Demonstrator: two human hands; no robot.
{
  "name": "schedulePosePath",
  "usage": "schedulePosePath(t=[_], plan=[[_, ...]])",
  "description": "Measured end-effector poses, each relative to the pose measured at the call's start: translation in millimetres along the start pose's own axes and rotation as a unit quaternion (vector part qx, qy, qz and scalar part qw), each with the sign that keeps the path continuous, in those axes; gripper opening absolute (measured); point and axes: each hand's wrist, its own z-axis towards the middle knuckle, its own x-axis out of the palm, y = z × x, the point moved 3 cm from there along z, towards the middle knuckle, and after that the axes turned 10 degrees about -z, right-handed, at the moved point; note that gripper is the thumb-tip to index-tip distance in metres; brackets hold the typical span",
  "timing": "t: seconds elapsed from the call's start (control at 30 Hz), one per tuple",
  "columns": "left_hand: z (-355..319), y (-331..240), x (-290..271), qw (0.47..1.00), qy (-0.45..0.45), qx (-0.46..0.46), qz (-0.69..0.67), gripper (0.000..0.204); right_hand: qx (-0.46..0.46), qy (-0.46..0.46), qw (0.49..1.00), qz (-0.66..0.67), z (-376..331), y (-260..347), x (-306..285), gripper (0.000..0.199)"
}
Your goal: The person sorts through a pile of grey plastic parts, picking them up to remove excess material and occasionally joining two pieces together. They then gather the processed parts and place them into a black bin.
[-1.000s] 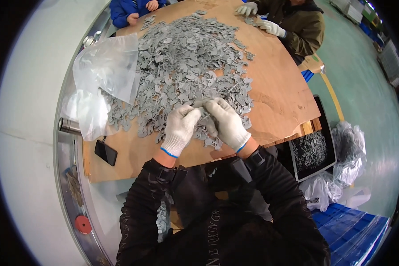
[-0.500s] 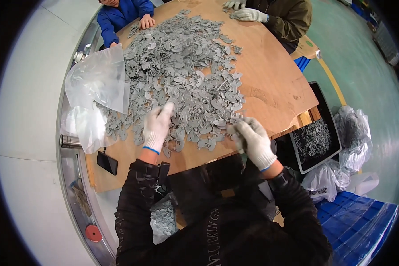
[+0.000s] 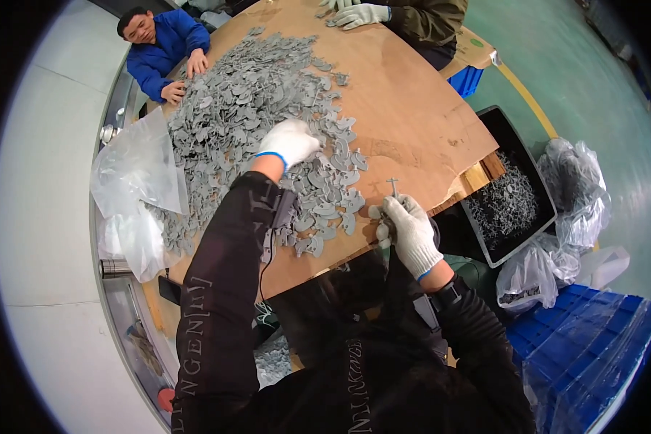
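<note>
A wide pile of flat, curved grey plastic parts (image 3: 253,94) covers much of the wooden tabletop. Over its right part is my left hand (image 3: 289,141) in a white knitted glove, fingers curled down among the parts; what they grip is hidden. Beyond the table's near right edge, my right hand (image 3: 412,231), gloved too, is closed around a thin grey plastic piece (image 3: 393,186). A cross-shaped end of that piece sticks up above the fingers. Something darker shows under the fingertips, too unclear to name.
Right of the table stands a black bin (image 3: 492,253) of thin grey plastic scraps, beside clear plastic bags (image 3: 575,188) and blue crates (image 3: 586,347). Plastic sheeting (image 3: 137,166) lies at the left edge. Two people work across the table, one in a blue jacket (image 3: 168,47), another with gloved hands (image 3: 362,14).
My left hand has moved forward and right, farther over the pile. My right hand stays near the table edge, and the thin piece now shows upright in it. The view has shifted.
</note>
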Motion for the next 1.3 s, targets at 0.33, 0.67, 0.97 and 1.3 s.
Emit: schedulePosePath(t=[0.33,0.67,0.97,1.3], plan=[[-95,29,-11,0.517,0.086,-0.048,-0.850,0.020,0.005,0.041,0.999,0.009,3,2,-6,0.020],[-149,-114,62,0.426,0.179,-0.030,-0.886,0.020,-0.083,0.097,0.982,0.142,-40,10,-44,0.009],[-104,-269,133,0.514,0.312,-0.075,-0.795,0.029,-0.178,-0.121,0.976,0.034,-92,39,-184,0.017],[-13,-411,174,0.763,-0.028,0.418,-0.492,0.051,-0.259,-0.322,0.867,-0.278,-68,94,-345,0.065]])
